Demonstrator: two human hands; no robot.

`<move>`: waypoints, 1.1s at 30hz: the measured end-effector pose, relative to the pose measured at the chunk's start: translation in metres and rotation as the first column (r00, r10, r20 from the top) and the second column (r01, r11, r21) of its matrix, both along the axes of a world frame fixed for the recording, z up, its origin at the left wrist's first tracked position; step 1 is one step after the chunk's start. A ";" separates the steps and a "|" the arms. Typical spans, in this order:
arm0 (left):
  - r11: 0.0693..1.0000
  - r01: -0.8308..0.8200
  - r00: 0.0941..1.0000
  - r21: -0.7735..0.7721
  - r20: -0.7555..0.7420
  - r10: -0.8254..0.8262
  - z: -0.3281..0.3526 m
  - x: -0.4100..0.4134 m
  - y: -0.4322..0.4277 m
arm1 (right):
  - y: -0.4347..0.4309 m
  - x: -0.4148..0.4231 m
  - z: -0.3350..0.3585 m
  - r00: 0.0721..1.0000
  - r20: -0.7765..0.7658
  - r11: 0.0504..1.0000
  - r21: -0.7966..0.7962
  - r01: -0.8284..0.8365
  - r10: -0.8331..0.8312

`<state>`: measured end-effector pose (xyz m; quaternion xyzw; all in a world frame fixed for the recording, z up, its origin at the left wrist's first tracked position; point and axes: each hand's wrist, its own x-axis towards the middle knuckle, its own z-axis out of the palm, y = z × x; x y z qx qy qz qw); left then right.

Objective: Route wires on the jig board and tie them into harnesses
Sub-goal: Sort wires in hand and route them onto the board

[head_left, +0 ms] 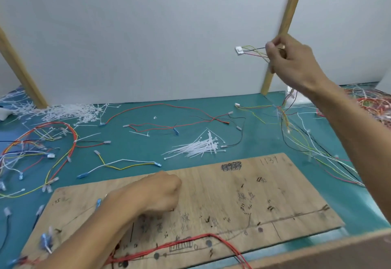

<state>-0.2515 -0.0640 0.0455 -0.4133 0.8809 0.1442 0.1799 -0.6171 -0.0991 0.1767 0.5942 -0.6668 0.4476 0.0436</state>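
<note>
Your right hand (pixel 294 61) raised, pinching wires (pixel 257 53) with white connector (pixel 239 50). Your left hand (pixel 160 192) curled, knuckles on board (pixel 243 194), holding nothing visible.

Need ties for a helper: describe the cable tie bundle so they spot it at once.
Start at the wooden jig board on the teal mat. Just past its far edge lies a fanned bundle of white cable ties. Unlike the tangled white heap at far left, these are long, straight and lie together.
</note>
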 end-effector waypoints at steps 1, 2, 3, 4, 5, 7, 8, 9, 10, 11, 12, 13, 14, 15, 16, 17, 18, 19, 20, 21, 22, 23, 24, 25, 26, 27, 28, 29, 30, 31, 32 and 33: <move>1.000 -0.011 1.000 0.017 -0.002 0.011 0.001 0.000 0.001 | 0.012 0.004 0.008 0.995 -0.097 1.000 -0.006 0.014 -0.014; 1.000 -0.019 1.000 0.023 0.000 0.019 0.001 0.000 0.002 | 0.022 0.008 0.015 0.984 -0.177 1.000 -0.005 0.017 -0.018; 0.999 -0.028 1.000 0.016 0.005 0.028 0.002 -0.001 0.003 | 0.030 0.011 0.020 0.973 -0.233 1.000 0.012 0.007 -0.004; 0.999 -0.038 0.999 -0.007 0.012 0.038 0.005 -0.002 0.005 | 0.037 0.012 0.024 0.964 -0.264 0.999 0.046 -0.017 0.028; 0.998 -0.047 0.999 -0.050 0.006 0.047 0.008 -0.004 0.006 | 0.043 0.013 0.025 0.960 -0.273 0.995 0.087 -0.046 0.068; 0.980 -0.109 0.983 -0.166 -0.163 0.081 0.019 -0.015 0.007 | 0.052 0.012 0.023 0.956 -0.263 0.982 0.170 -0.085 0.128; 0.968 -0.184 0.931 -0.171 -0.346 0.116 0.027 -0.026 0.007 | 0.056 0.011 0.020 0.954 -0.265 0.977 0.195 -0.091 0.142; 0.961 -0.265 0.818 -0.082 -0.546 0.180 0.039 -0.040 0.008 | 0.059 0.010 0.015 0.951 -0.270 0.974 0.206 -0.097 0.152; 0.948 -0.306 0.654 0.091 -0.703 0.278 0.052 -0.057 0.010 | 0.061 0.010 0.009 0.948 -0.273 0.972 0.206 -0.109 0.164; 0.915 -0.269 0.471 0.300 -0.788 0.396 0.067 -0.076 0.012 | 0.064 0.011 0.002 0.946 -0.270 0.971 0.202 -0.126 0.179; 0.864 -0.181 0.323 0.470 -0.801 0.504 0.080 -0.094 0.013 | 0.066 0.013 -0.004 0.943 -0.267 0.968 0.198 -0.150 0.201; 0.808 -0.082 0.226 0.583 -0.779 0.585 0.093 -0.112 0.015 | 0.070 0.017 -0.010 0.936 -0.268 0.964 0.198 -0.178 0.228; 0.761 0.010 0.165 0.648 -0.752 0.638 0.104 -0.128 0.016 | 0.073 0.021 -0.016 0.924 -0.283 0.959 0.199 -0.204 0.256; 0.727 0.084 0.128 0.682 -0.731 0.671 0.113 -0.143 0.019 | 0.076 0.025 -0.021 0.910 -0.304 0.953 0.200 -0.228 0.282; 0.704 0.131 0.098 0.698 -0.715 0.692 0.118 -0.155 0.021 | 0.080 0.029 -0.025 0.898 -0.320 0.948 0.198 -0.250 0.304; 0.690 0.151 0.059 0.708 -0.704 0.708 0.121 -0.166 0.021 | 0.084 0.030 -0.028 0.893 -0.319 0.944 0.195 -0.266 0.317; 0.682 0.155 0.010 0.715 -0.691 0.723 0.122 -0.175 0.021 | 0.088 0.030 -0.031 0.894 -0.305 0.941 0.193 -0.280 0.328; 0.681 0.135 -0.035 0.720 -0.683 0.730 0.123 -0.181 0.020 | 0.092 0.028 -0.034 0.897 -0.284 0.936 0.195 -0.292 0.339; 0.681 0.117 -0.077 0.723 -0.677 0.732 0.123 -0.185 0.019 | 0.095 0.025 -0.038 0.907 -0.226 0.927 0.206 -0.312 0.356; 0.682 0.110 -0.113 0.723 -0.673 0.731 0.123 -0.187 0.020 | 0.097 0.021 -0.041 0.921 -0.091 0.910 0.216 -0.354 0.380; 0.680 0.130 -0.143 0.721 -0.666 0.733 0.123 -0.187 0.019 | 0.097 0.019 -0.042 0.911 0.130 0.891 0.195 -0.411 0.392; 0.685 0.160 -0.168 0.711 -0.664 0.728 0.122 -0.185 0.019 | 0.094 0.015 -0.043 0.852 0.374 0.884 0.144 -0.444 0.367; 0.695 0.183 -0.182 0.695 -0.671 0.719 0.120 -0.182 0.019 | 0.086 0.008 -0.044 0.779 0.563 0.904 0.123 -0.410 0.276; 0.711 0.196 -0.185 0.676 -0.686 0.703 0.119 -0.179 0.020 | 0.076 -0.001 -0.047 0.744 0.651 0.928 0.165 -0.333 0.150; 0.721 0.218 -0.186 0.657 -0.697 0.692 0.119 -0.175 0.022 | 0.066 -0.009 -0.051 0.780 0.625 0.932 0.268 -0.245 0.025; 0.732 0.234 -0.187 0.640 -0.709 0.680 0.120 -0.172 0.023 | 0.056 -0.015 -0.056 0.852 0.520 0.900 0.400 -0.173 -0.067; 0.741 0.249 -0.189 0.624 -0.719 0.669 0.121 -0.169 0.023 | 0.047 -0.018 -0.063 0.918 0.382 0.830 0.542 -0.131 -0.104; 0.750 0.259 -0.186 0.608 -0.731 0.656 0.122 -0.167 0.024 | 0.040 -0.019 -0.070 0.959 0.264 0.730 0.675 -0.109 -0.102; 0.752 0.277 -0.182 0.599 -0.735 0.653 0.124 -0.165 0.025 | 0.033 -0.020 -0.077 0.979 0.184 0.618 0.781 -0.094 -0.084; 0.747 0.286 -0.181 0.599 -0.732 0.657 0.125 -0.163 0.027 | 0.027 -0.019 -0.083 0.991 0.126 0.520 0.851 -0.080 -0.054; 0.739 0.296 -0.184 0.605 -0.723 0.666 0.127 -0.161 0.028 | 0.021 -0.018 -0.086 0.996 0.089 0.461 0.885 -0.072 -0.016; 0.725 0.316 -0.188 0.612 -0.708 0.681 0.129 -0.158 0.029 | 0.015 -0.021 -0.090 0.998 0.062 0.448 0.892 -0.059 0.009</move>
